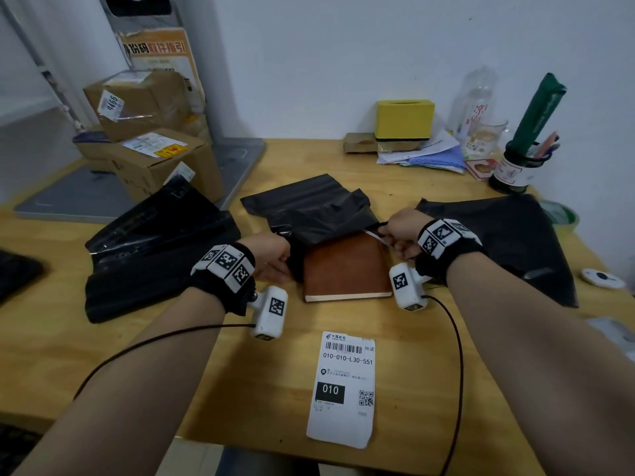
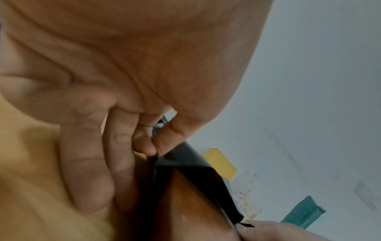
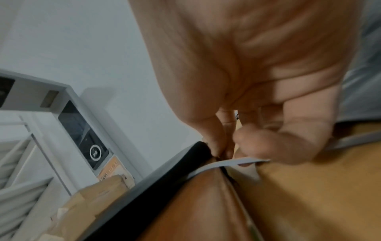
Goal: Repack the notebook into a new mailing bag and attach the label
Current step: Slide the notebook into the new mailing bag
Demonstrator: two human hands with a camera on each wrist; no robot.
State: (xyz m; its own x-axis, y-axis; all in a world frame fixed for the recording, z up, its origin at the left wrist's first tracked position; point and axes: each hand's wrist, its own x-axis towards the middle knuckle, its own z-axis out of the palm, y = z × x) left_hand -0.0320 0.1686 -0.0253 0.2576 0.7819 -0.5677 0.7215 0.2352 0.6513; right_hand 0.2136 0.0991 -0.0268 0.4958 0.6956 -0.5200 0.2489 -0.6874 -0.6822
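A brown notebook [image 1: 345, 269] lies flat on the wooden table, its far half inside the mouth of a black mailing bag [image 1: 309, 207]. My left hand [image 1: 275, 259] pinches the bag's left mouth edge [image 2: 175, 156] between thumb and forefinger. My right hand [image 1: 395, 235] pinches the right mouth edge, where a pale strip [image 3: 226, 163] of the bag's flap shows over the notebook [image 3: 202, 203]. A white shipping label [image 1: 343, 389] with a barcode lies flat near the table's front edge, apart from both hands.
A crumpled black bag [image 1: 154, 249] lies to the left, another black bag [image 1: 505, 242] to the right. Cardboard parcels [image 1: 147, 139] stand on a grey scale at back left. A yellow box [image 1: 403, 120], papers, a bottle and a pen cup [image 1: 519, 166] line the back wall.
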